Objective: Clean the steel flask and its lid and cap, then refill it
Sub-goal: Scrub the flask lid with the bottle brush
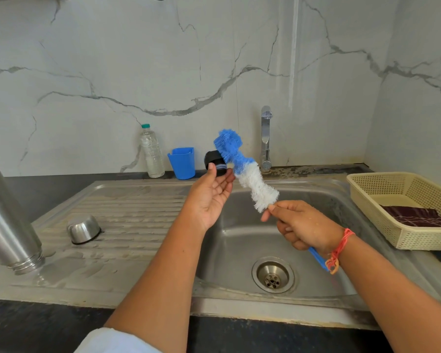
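While looking down from head height over the sink [239, 240]: left hand [211, 192] raised palm-up above the basin's far side, thumb and fingertips pinching the black lid [214, 161], blue ring of the lid turned toward the palm. Right hand [306, 225] curled tight round the blue handle of a bottle brush [245, 171], handle end poking out below the wrist, bristle head slanting up and to the left. Bristles white near the fist, blue toward the tip; blue part touching the side of the lid. Orange thread [340, 248] tied at the right wrist. Both hands over the basin, drain [273, 275] below, near the right forearm. On the ribbed drainboard to the left, steel flask [8, 220] mouth-down and leaning, threaded neck touching the wet steel, upper body cut off by the frame edge. Further right on the ribs, steel cap [84, 229] upside down, dark rim against the board, well apart from the flask. Along the back counter: clear plastic bottle [152, 151] with a teal top, blue holder [181, 163] just beside it, tap [266, 138] to the right of the brush tip. At far right, cream basket [367, 197] with a dark cloth [415, 216] lying inside. Grey-veined marble wall behind. Bit of white sleeve [112, 340] at the lower edge.
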Available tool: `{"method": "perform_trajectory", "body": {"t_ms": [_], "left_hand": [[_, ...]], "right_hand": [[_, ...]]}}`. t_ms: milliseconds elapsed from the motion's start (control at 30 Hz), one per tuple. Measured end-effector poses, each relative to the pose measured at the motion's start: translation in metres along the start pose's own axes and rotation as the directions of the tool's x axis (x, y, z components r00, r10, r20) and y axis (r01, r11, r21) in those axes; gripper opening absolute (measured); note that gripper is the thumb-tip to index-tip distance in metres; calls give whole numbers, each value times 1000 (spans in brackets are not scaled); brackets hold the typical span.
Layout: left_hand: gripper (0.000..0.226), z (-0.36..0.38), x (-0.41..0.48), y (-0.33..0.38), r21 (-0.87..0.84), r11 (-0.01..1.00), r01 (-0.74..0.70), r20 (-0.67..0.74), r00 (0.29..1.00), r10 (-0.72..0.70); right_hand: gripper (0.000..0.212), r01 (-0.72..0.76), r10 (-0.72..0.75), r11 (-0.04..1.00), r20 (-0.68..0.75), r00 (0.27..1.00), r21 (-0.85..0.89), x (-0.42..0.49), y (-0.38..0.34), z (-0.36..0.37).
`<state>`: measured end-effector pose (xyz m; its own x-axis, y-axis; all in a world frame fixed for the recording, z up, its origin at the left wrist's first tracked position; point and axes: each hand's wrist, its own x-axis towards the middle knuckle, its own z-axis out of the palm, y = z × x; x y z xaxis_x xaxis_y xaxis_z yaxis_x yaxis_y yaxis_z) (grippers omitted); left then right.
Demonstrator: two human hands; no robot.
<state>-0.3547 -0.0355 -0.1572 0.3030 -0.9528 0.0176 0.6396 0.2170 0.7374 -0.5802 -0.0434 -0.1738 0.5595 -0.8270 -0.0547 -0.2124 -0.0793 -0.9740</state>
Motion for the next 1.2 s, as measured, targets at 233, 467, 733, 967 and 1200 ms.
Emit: {"method": "perform_trajectory", "body": {"t_ms": [233, 467, 733, 967, 1200], "left_hand": [[32, -4, 3, 8, -60, 998, -38, -21, 999, 37], [35, 0, 0, 6, -87, 996, 6, 31, 1000, -3], [27, -9, 7, 2, 29, 988, -153, -88, 984, 155], [29, -9, 9, 0, 40, 976, -216, -154, 963, 219], [23, -1, 4, -5, 135, 976, -169, -63, 982, 178]], "right_hand": [[35, -22, 20, 1000, 99, 995, 16, -8, -1, 0], [35, -29, 23, 996, 75, 997, 79, -8, -3, -5], [36, -26, 26, 1000, 34, 999, -10, -3, 0, 0], [35, -57, 59, 998, 87, 994, -26, -5, 1, 2], [35, -34, 33, 999, 41, 999, 37, -3, -1, 1]]}}
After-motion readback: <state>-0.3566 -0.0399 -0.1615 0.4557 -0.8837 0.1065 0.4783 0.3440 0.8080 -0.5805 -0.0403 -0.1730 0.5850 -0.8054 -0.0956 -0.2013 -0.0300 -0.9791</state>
